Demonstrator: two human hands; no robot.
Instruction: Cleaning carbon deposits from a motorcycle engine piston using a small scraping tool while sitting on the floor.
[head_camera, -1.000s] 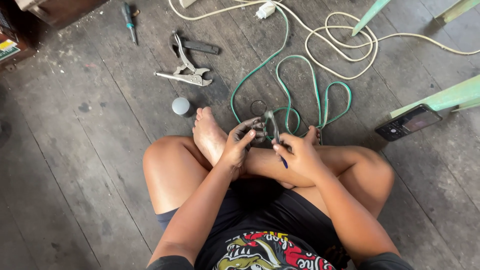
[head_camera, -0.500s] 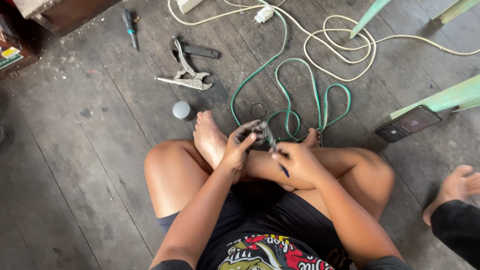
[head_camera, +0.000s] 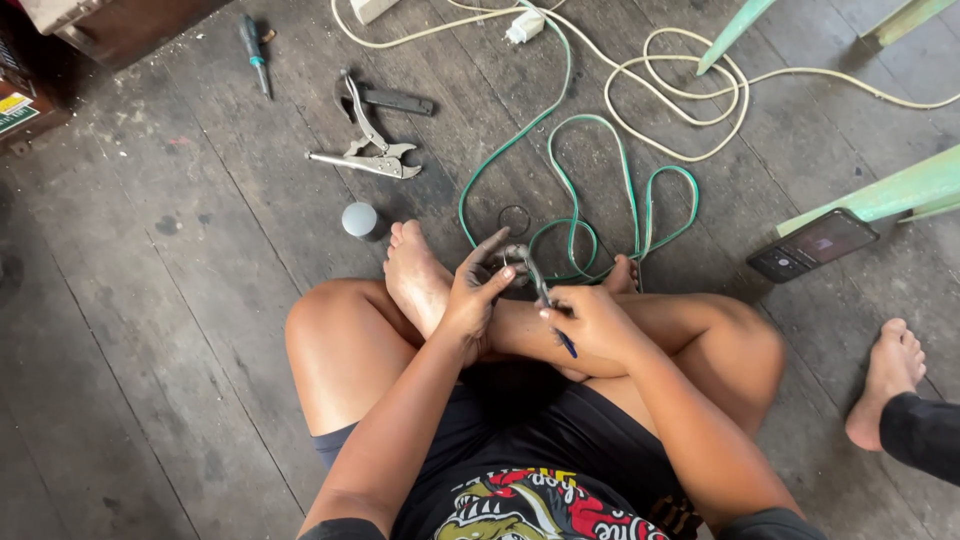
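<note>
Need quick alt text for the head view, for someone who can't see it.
A person sits cross-legged on a wooden floor, the right hand working pliers on the end of a green cable that the left hand steadies. Locking pliers, a screwdriver, a cream cord and a phone lie around.

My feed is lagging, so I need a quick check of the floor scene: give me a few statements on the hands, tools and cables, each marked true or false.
1. The right hand holds pliers at the end of the green cable. True.
2. The left hand rests flat on the floor. False: it is raised at the cable end, fingers spread.
3. The locking pliers lie on the floor, untouched. True.
4. The phone lies on the person's lap. False: it lies on the floor beside a green chair leg.
</note>
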